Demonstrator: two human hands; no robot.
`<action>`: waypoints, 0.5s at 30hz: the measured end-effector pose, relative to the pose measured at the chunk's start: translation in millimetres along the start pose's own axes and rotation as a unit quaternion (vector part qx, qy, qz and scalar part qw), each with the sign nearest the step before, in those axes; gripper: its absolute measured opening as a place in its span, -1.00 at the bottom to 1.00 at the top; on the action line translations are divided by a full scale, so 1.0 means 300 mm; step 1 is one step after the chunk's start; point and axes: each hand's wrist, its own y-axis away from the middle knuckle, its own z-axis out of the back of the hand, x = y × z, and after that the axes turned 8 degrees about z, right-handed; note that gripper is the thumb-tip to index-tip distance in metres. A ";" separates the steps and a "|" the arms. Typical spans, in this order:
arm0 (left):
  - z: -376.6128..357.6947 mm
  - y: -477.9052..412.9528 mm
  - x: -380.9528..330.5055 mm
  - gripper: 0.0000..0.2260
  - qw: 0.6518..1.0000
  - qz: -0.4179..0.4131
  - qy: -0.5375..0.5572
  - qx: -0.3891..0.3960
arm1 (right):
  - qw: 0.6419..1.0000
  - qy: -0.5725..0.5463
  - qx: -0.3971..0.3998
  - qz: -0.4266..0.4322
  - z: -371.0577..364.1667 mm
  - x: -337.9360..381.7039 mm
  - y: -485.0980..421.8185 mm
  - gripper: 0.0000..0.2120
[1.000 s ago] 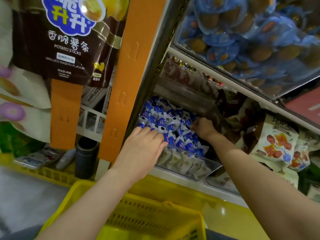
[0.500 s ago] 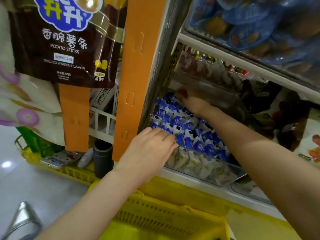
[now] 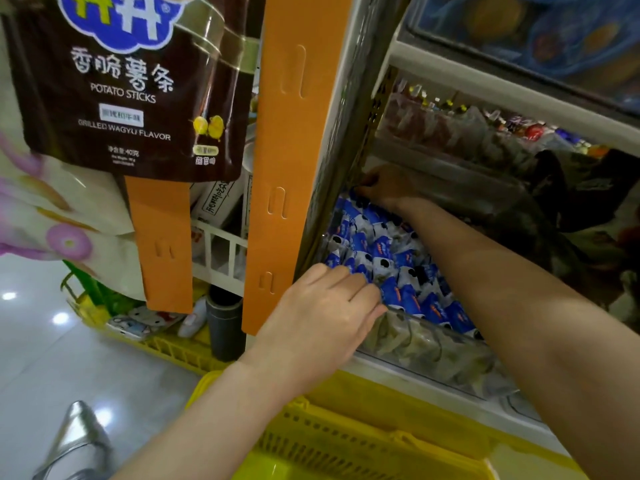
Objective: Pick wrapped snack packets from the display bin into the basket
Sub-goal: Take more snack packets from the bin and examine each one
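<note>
Many snack packets (image 3: 381, 258) fill the display bin (image 3: 436, 344): probably light and slippery, best pinched by a crimped end. The left hand (image 3: 322, 317) curls its fingers onto the near ones, and the right hand (image 3: 384, 187) reaches into the shadowed rear. Whether either holds a packet cannot be told.

Two hands, left hand (image 3: 325, 317) and right hand (image 3: 388, 187); one yellow plastic basket (image 3: 346, 441) at six o'clock; one clear display bin (image 3: 433, 327); blue-and-white wrapped packets (image 3: 381, 251), too many to count; two orange plastic strips (image 3: 294, 133).
</note>
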 end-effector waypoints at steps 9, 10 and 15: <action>0.012 0.007 -0.014 -0.71 0.999 0.015 0.013 0.024 | 0.985 -0.055 -0.164 -0.022 0.026 0.020 0.022 -0.79; 0.013 0.008 -0.016 -0.71 0.999 0.016 0.016 0.030 | 0.977 -0.068 -0.201 -0.024 0.047 0.033 0.039 -0.79; 0.041 0.012 -0.041 -0.74 0.995 0.047 0.063 0.068 | 0.940 -0.187 -0.286 0.004 0.167 0.131 0.218 -0.77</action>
